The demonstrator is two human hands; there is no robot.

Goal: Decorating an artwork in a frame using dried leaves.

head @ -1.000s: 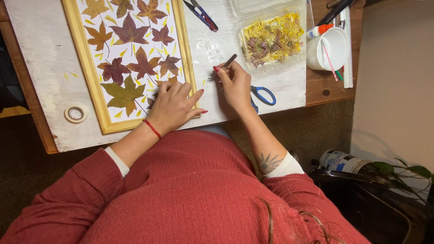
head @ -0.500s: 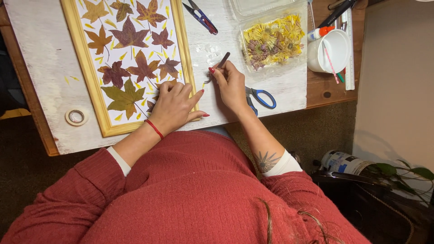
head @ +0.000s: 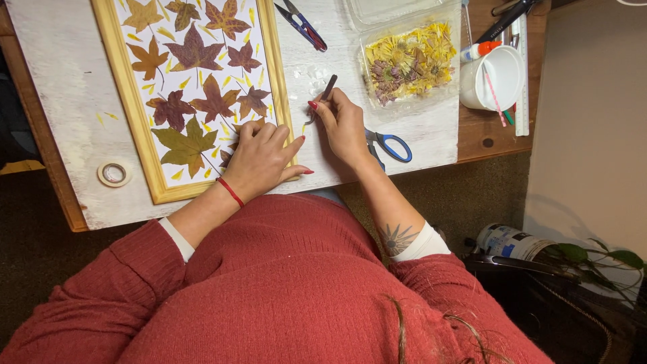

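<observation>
Little has shifted: left hand (head: 259, 158) flat on one frame (head: 135, 131), right hand (head: 344, 125) pinching one brush (head: 326, 91).

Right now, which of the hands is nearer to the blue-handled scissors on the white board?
The right hand. Its wrist lies just beside the blue-handled scissors, partly covering them, while it holds a thin dark tool. The left hand rests farther away on the yellow wooden frame.

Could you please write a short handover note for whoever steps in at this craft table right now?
Left hand: flat on the lower right corner of the wooden frame, pressing on the leaves.
Right hand: holds a thin dark tool just right of the frame.
Done: pressed leaves and yellow petals fill the frame.
Left: the corner under the left hand; more dried flowers in the clear tray. Blue-handled scissors lie by the right wrist.
</observation>
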